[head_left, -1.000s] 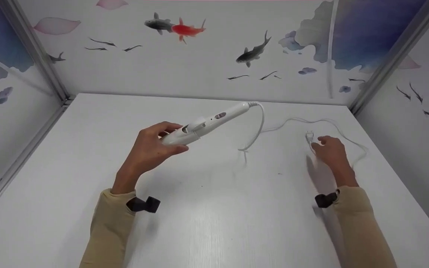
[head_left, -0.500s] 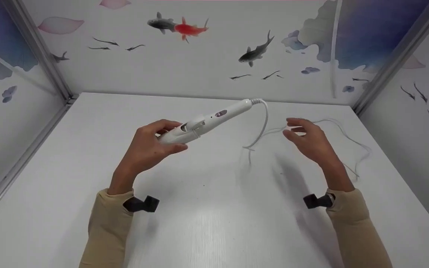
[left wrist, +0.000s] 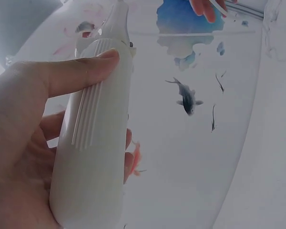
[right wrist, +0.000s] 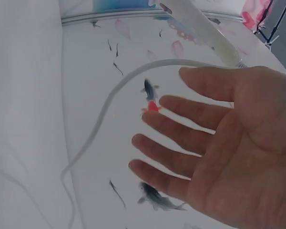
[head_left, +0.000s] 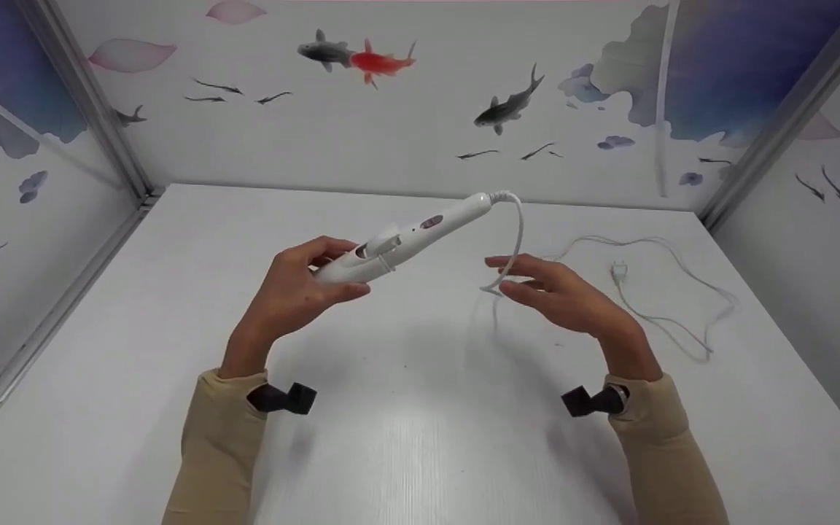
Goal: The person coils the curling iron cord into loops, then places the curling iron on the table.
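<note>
A white hair iron (head_left: 420, 237) is held aloft, slanting up to the right in the head view. My left hand (head_left: 300, 292) grips its wide end. In the left wrist view the thumb lies along the ribbed side of the hair iron (left wrist: 90, 171), with other fingertips showing round the far side. From its narrow end a white cord (head_left: 520, 226) curves down towards the table. Close by that cord is my right hand (head_left: 566, 295), its fingers spread and fairly straight. The right wrist view shows a bare palm (right wrist: 257, 138), with the cord (right wrist: 102, 114) passing beyond the fingers.
The cord's thinner length (head_left: 682, 266) lies looped on the right of the white table (head_left: 420, 452), ending in a two-pin plug (head_left: 618, 273). Panels painted with fish (head_left: 511, 106) enclose the table at the back and sides.
My right hand has moved left, from beside the plug to the hanging part of the cord. My left hand keeps hold of the hair iron in nearly the same place.
</note>
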A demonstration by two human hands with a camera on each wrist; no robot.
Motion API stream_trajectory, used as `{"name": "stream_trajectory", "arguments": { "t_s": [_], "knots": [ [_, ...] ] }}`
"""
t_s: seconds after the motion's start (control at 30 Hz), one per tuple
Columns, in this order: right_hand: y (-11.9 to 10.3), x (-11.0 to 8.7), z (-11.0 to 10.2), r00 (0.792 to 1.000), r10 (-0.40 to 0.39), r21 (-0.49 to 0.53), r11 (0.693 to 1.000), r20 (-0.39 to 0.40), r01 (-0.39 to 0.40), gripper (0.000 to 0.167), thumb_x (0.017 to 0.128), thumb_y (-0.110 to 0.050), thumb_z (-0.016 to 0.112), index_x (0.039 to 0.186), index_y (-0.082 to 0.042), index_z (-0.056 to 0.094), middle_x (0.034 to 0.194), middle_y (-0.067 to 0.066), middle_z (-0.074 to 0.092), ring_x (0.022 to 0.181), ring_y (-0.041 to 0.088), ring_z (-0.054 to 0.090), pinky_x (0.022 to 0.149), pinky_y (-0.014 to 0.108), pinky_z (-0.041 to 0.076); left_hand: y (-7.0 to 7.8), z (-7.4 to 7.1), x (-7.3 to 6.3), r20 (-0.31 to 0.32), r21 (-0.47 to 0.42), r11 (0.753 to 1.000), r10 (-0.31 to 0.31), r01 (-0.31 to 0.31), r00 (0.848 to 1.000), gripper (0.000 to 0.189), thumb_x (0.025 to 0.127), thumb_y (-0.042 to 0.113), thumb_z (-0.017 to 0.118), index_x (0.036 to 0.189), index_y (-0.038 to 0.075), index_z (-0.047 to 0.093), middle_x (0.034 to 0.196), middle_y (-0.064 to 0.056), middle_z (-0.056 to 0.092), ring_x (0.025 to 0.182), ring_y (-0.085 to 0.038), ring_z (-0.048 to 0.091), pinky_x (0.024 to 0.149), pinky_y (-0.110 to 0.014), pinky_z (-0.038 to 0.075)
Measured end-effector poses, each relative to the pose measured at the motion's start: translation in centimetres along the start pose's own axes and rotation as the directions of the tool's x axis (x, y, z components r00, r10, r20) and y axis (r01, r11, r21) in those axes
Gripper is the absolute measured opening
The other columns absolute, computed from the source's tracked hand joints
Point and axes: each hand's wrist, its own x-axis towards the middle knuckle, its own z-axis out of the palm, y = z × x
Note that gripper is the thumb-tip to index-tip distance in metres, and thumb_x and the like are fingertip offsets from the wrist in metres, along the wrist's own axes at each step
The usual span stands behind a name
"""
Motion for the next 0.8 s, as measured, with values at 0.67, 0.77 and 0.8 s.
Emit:
{"name": "stream_trajectory", "arguments": {
  "t_s": [0.67, 0.77, 0.8],
  "knots": [
    [2.5, 0.1, 0.3, 0.996, -0.071, 0.425, 0.904, 0.048, 0.044, 0.04, 0.098, -0.008, 0.037, 0.091, -0.005, 0.077, 0.062, -0.005, 0.055, 0.056, 0.011, 0.043, 0.056, 0.024, 0.037, 0.0, 1.1, 0.1, 0.061, -0.047, 0.998, 0.049, -0.047, 0.997, 0.049, 0.086, 0.031, 0.076, 0.129, 0.011, 0.063, 0.115, -0.014, 0.066, 0.093, -0.026, 0.061, 0.079, -0.036, 0.05],
    [2.9, 0.1, 0.1, 0.992, -0.114, 0.51, 0.857, 0.06, 0.068, 0.043, 0.106, -0.016, 0.036, 0.09, -0.015, 0.077, 0.066, -0.009, 0.059, 0.059, 0.007, 0.04, 0.055, 0.023, 0.03, -0.1, 1.1, 0.1, 0.048, -0.052, 0.997, 0.064, -0.061, 0.997, 0.048, 0.086, 0.032, 0.076, 0.127, 0.01, 0.064, 0.113, -0.014, 0.067, 0.092, -0.025, 0.06, 0.078, -0.035, 0.05],
    [3.0, 0.2, 0.1, 0.988, -0.141, 0.536, 0.84, 0.064, 0.085, 0.043, 0.108, -0.019, 0.037, 0.091, -0.016, 0.076, 0.069, -0.01, 0.061, 0.06, 0.006, 0.041, 0.056, 0.022, 0.03, -0.1, 1.1, 0.1, 0.043, -0.054, 0.996, 0.067, -0.064, 0.997, 0.048, 0.086, 0.032, 0.077, 0.127, 0.01, 0.064, 0.112, -0.014, 0.067, 0.091, -0.025, 0.06, 0.078, -0.035, 0.05]
  ]
}}
